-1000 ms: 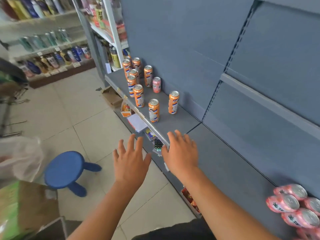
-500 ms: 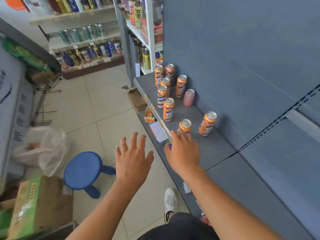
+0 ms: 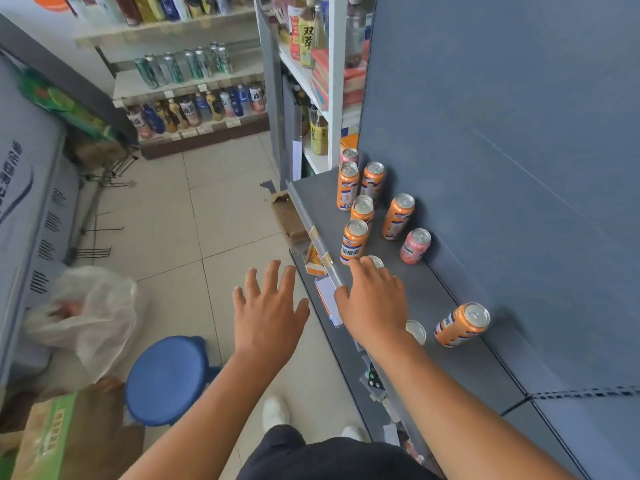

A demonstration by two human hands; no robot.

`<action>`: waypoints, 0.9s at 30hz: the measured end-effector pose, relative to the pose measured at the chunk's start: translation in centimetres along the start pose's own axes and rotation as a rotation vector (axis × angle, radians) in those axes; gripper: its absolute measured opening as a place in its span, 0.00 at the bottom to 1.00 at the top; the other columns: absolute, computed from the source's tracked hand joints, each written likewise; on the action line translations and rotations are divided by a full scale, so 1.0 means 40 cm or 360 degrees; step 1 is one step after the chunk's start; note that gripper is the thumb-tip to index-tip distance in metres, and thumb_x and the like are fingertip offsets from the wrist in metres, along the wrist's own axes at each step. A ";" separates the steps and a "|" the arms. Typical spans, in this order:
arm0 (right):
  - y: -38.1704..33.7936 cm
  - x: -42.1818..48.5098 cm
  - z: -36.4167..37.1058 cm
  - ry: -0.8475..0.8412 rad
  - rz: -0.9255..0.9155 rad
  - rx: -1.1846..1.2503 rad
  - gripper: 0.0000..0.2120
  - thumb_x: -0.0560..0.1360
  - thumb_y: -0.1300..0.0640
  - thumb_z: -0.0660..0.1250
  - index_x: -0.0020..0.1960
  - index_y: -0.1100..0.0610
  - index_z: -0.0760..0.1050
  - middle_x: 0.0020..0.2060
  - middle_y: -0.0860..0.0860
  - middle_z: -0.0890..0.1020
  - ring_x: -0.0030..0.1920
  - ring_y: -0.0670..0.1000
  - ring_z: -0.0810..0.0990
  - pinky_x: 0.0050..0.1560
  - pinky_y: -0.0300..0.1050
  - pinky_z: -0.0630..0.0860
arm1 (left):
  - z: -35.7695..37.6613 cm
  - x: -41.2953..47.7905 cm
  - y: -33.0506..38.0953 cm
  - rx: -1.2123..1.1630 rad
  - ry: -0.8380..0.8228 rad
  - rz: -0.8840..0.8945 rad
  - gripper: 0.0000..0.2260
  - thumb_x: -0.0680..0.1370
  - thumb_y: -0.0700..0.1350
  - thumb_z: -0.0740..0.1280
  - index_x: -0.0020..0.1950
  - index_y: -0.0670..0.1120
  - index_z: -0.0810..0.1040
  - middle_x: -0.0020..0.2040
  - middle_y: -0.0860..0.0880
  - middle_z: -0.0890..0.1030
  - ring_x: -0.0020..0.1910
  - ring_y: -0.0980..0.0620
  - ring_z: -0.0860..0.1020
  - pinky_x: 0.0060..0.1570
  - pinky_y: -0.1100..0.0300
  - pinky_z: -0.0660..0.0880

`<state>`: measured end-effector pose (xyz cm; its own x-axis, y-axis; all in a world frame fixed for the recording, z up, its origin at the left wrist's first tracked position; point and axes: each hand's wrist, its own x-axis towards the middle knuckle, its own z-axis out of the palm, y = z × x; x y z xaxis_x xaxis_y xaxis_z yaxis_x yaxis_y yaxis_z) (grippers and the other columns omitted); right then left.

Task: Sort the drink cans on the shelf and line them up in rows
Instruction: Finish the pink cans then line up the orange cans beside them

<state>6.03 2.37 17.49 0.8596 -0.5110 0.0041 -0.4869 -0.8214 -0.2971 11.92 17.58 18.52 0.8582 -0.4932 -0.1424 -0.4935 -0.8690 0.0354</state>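
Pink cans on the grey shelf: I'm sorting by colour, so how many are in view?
2. One pink can stands beside the back panel; the far pink can peeks behind the orange cans at the shelf's end. Two cans hidden by the right hand can't be judged.

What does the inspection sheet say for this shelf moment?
Surface: grey shelf, dark back panel.
Job's things: orange cans stand scattered, not in rows; pink can near the back panel.
Clutter: blue stool, plastic bag, cardboard box on the floor.
Grippers: left hand open above the floor; right hand open above the shelf's front edge.
Cables: nothing seen.
Surroundings: stocked drink shelves beyond.
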 end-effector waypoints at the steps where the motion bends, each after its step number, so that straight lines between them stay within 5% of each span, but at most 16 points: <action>1: -0.008 0.030 0.011 0.0004 0.0018 -0.0040 0.16 0.76 0.51 0.60 0.62 0.52 0.72 0.57 0.52 0.78 0.56 0.59 0.76 0.54 0.53 0.67 | 0.000 0.036 -0.015 0.0003 -0.0009 0.0023 0.25 0.82 0.59 0.55 0.76 0.52 0.58 0.78 0.50 0.58 0.75 0.39 0.58 0.70 0.44 0.62; 6: -0.052 0.171 0.065 0.0093 0.0239 -0.0228 0.16 0.69 0.50 0.63 0.52 0.57 0.78 0.48 0.57 0.82 0.46 0.63 0.79 0.54 0.59 0.73 | 0.004 0.212 -0.079 0.0029 -0.0056 0.0168 0.25 0.82 0.59 0.56 0.76 0.52 0.58 0.78 0.49 0.58 0.75 0.38 0.58 0.70 0.43 0.62; 17: -0.151 0.416 0.119 0.0226 0.0780 -0.0268 0.12 0.64 0.56 0.72 0.47 0.55 0.79 0.38 0.55 0.80 0.39 0.61 0.77 0.42 0.53 0.72 | -0.016 0.591 -0.165 0.0121 -0.0231 0.0719 0.24 0.83 0.57 0.52 0.78 0.53 0.54 0.79 0.50 0.52 0.76 0.40 0.55 0.71 0.46 0.60; 23: -0.104 0.495 0.156 0.0114 0.0969 -0.0295 0.08 0.67 0.55 0.70 0.45 0.56 0.78 0.40 0.54 0.80 0.41 0.61 0.78 0.42 0.51 0.70 | 0.004 0.730 -0.140 0.0175 -0.0243 0.0851 0.21 0.83 0.56 0.53 0.75 0.52 0.57 0.77 0.50 0.56 0.74 0.42 0.58 0.68 0.49 0.62; 27: -0.051 0.547 0.164 0.0082 0.1044 -0.0195 0.12 0.71 0.54 0.68 0.53 0.55 0.79 0.45 0.53 0.82 0.46 0.61 0.79 0.46 0.51 0.70 | 0.014 0.810 -0.096 0.0242 -0.0316 0.0891 0.23 0.83 0.57 0.52 0.77 0.52 0.54 0.78 0.50 0.54 0.76 0.41 0.57 0.71 0.47 0.61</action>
<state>26.82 -5.48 11.92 0.3723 -0.9233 -0.0941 -0.9229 -0.3576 -0.1430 41.55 4.97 13.21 0.4271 -0.8438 -0.3250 -0.8892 -0.4572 0.0184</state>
